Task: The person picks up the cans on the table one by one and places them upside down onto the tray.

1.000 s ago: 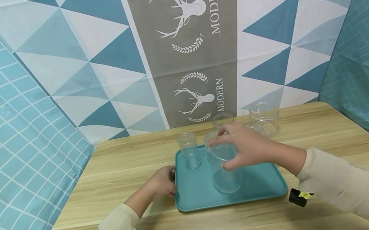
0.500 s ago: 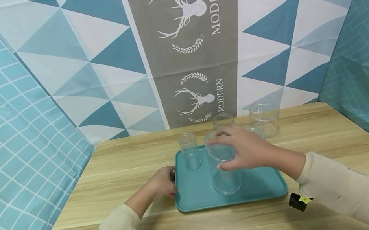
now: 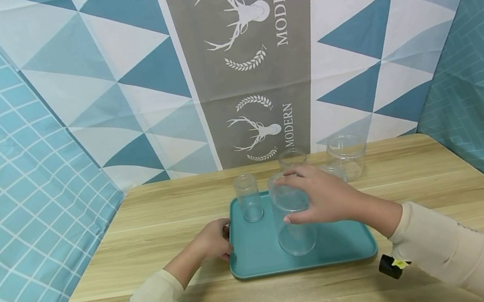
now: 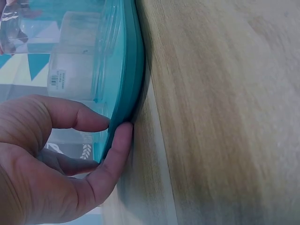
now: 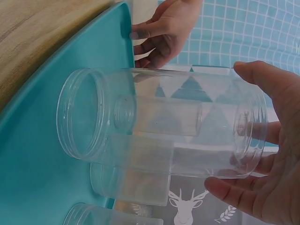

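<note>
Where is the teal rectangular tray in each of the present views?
Head: the teal rectangular tray lies below centre, slightly right.
Left wrist: the tray curves down from the top, left of centre.
Right wrist: the tray spreads across the left side.
Shared landmark: the person's left hand, pinching its rim.

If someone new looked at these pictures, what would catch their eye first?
Probably the large clear jar at the middle of the teal tray, with the right hand gripping its top. The left hand pinches the tray's left edge. Behind the table, white deer heads stand out on a grey panel.
</note>
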A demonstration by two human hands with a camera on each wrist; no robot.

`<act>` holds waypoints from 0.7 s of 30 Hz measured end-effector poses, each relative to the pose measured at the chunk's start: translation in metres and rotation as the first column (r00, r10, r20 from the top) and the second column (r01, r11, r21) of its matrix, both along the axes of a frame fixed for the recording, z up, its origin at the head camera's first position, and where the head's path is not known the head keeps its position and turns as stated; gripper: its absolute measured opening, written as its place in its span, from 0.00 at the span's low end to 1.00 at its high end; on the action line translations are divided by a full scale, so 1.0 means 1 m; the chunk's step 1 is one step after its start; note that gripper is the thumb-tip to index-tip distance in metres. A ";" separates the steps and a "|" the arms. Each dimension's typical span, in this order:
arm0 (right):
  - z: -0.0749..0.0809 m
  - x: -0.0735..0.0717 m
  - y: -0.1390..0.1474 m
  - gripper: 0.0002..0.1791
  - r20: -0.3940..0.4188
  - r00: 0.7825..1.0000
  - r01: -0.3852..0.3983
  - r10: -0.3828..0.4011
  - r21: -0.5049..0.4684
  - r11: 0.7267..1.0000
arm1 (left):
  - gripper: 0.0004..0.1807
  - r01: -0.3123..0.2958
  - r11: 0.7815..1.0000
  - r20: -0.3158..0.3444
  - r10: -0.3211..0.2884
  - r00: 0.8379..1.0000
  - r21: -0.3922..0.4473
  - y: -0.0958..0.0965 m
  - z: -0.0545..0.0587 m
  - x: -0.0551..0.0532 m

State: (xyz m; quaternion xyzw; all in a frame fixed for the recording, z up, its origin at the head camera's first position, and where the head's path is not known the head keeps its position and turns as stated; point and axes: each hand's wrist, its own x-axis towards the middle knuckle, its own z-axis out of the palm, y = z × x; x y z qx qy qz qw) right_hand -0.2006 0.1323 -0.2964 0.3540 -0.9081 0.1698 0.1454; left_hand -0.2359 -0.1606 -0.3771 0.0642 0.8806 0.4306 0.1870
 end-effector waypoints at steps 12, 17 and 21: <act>0.001 0.003 0.007 0.38 0.039 0.998 0.054 -0.050 -0.096 0.994 | 0.22 -0.066 0.988 -0.295 0.022 0.955 -0.142 0.002 0.005 0.003; 0.000 0.003 0.013 0.33 0.020 0.999 0.053 -0.050 -0.175 0.983 | 0.08 -0.077 0.984 -0.440 -0.001 0.898 -0.159 0.006 0.012 0.010; 0.000 0.004 0.020 0.26 0.013 0.999 0.036 -0.033 -0.257 0.966 | 0.04 -0.053 0.984 -0.565 -0.054 0.823 -0.172 0.007 0.019 0.013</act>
